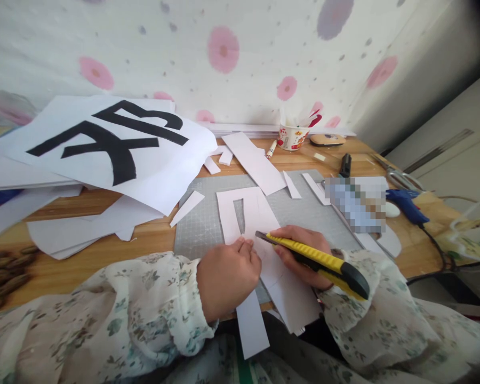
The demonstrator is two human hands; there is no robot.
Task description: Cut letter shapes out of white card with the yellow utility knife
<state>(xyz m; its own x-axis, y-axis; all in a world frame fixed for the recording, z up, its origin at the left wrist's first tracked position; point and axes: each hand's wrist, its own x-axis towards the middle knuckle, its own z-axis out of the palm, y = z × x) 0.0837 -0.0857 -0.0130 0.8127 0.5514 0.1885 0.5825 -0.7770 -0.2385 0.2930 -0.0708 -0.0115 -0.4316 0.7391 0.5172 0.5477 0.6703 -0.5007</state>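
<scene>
My right hand (304, 256) grips a yellow and black utility knife (308, 253), its blade out and pointing left over a white board piece (270, 234). The piece has a narrow slot cut in it and lies on a grey cutting mat (196, 234). My left hand (230, 274) is closed, fingertips pinching the board at the slot's near end, just left of the blade. Whether the blade touches the board, I cannot tell. Below my left hand, a white strip of the board (253, 328) reaches past the table's front edge.
White offcuts (254, 162) lie on and behind the mat. Paper with black letter shapes (122, 133) covers the left side. Along the back stands a patterned cup (293, 137); scissors (404, 178) and a blue glue gun (408, 205) with a cord lie right.
</scene>
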